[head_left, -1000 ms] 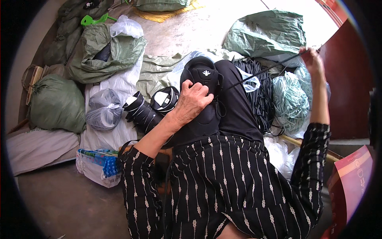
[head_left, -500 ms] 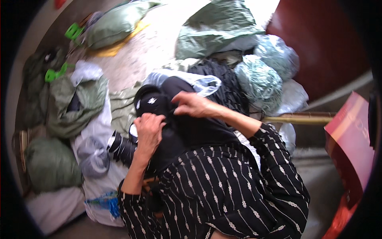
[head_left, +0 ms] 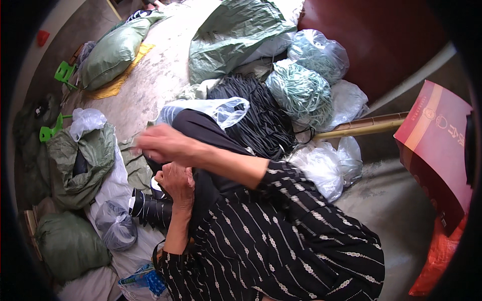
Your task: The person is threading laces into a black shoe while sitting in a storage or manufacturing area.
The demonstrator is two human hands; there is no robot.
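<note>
My left hand [head_left: 176, 181] is closed in front of my dark-trousered leg [head_left: 198, 128], fingers curled over something I cannot make out. My right hand [head_left: 163, 145] is just beyond it, its forearm crossing over my lap; motion smears its fingers. The black piece with a white emblem is mostly hidden behind my hands. Beside my left wrist lies a bundle of black strips [head_left: 151, 209] tied with white cord. A clear plastic bag [head_left: 233, 110] rests against my knee, next to a heap of black cord [head_left: 258, 118].
Bagged pale green cord [head_left: 301, 95] and a green woven sack [head_left: 236, 37] lie beyond my knees. On the left are an open sack [head_left: 83, 163], a stuffed green sack [head_left: 70, 246] and a knotted grey bag [head_left: 116, 226]. A red box [head_left: 434, 150] stands right, near a bamboo pole [head_left: 361, 128].
My right hand has swung left across my lap, past my left hand. My left hand has dropped slightly and curled. The whole view has shifted, and the black piece with the emblem is now covered.
</note>
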